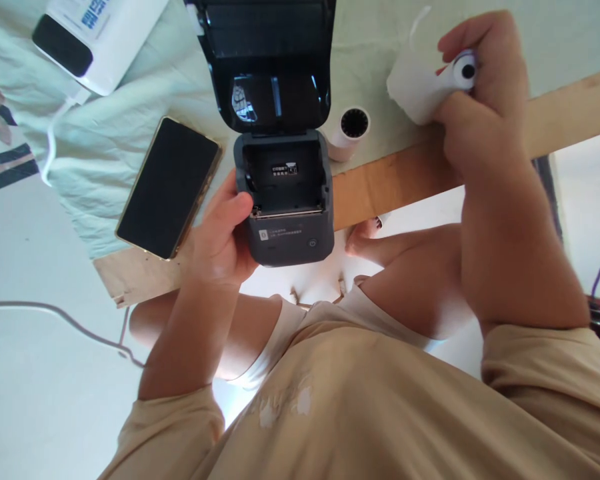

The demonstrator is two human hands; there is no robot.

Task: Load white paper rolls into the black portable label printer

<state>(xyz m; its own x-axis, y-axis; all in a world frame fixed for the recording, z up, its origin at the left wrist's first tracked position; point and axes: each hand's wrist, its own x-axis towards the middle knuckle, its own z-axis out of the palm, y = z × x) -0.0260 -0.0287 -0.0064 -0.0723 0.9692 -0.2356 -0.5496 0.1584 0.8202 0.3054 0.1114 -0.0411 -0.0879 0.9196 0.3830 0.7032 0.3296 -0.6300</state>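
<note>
Clasping the open-lidded printer [287, 243] in a half-closed left hand [220, 237], seemingly to steady it, and gripping a paper roll [417, 87] in a curled right hand [497, 77].

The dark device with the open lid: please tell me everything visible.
The dark device looks plastic. Its glossy lid, cut off at the top, stands open above a compartment with a printed label. A metallic strip crosses its near edge; the front has pale print and a power button. The left hand holds its left side by the wooden board.
</note>
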